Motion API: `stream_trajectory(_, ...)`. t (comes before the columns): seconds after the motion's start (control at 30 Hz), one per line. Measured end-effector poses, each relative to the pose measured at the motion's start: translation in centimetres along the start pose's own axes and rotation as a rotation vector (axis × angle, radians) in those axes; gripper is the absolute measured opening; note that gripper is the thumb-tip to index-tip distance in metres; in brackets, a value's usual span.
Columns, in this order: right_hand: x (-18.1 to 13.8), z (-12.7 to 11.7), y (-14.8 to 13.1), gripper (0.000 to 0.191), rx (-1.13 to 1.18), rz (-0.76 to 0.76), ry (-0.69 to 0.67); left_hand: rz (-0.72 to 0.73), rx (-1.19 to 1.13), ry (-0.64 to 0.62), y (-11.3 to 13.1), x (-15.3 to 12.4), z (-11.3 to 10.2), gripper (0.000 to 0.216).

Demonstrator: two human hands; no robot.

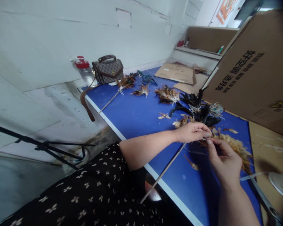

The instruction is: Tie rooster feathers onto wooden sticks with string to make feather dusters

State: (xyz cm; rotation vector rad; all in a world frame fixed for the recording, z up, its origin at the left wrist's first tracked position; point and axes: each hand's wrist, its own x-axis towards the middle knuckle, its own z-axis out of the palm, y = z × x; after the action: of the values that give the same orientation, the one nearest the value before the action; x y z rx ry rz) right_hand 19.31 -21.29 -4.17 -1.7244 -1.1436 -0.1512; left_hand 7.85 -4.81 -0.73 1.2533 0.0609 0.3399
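Note:
My left hand (192, 132) is closed around the upper end of a thin wooden stick (165, 171), which slants down over the table's near edge. My right hand (225, 157) meets it fingertip to fingertip in a pinch. What lies between those fingertips is too small and hidden to name. Just beyond the hands lie black feathers (206, 116). Tan feathers (233, 146) are heaped beside and behind my right hand. One loose brown feather (192, 163) rests on the blue table (141, 117) below the hands.
Farther back are brown feather bunches (167, 94) and another stick with feathers tied at its end (109, 102). A handbag (108, 70) and a red-lidded bottle (85, 70) stand by the wall. At right are a large carton (250, 69), a white roll (281, 185) and a dark metal tool (269, 204).

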Motion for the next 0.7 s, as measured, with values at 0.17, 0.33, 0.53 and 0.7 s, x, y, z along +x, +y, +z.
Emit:
stream_trajectory(0.17,0.0,-0.1,0.6,0.042,-0.061,0.006,0.007,0.019,0.056,0.005,-0.6,0.2,-0.4,0.056)
stream_trajectory(0.33,0.1,-0.3,0.8,0.041,-0.101,0.012,0.035,0.029,0.11,-0.01,-1.3,0.7,-1.0,0.066)
stream_trajectory(0.53,0.1,-0.1,-0.2,0.038,-0.049,0.048,0.064,0.036,0.115,0.011,-1.5,1.0,-1.1,0.065)
stream_trajectory(0.7,0.3,-0.2,-1.7,0.046,0.075,0.115,0.169,0.068,0.066,0.039,-1.8,1.4,-1.3,0.071)
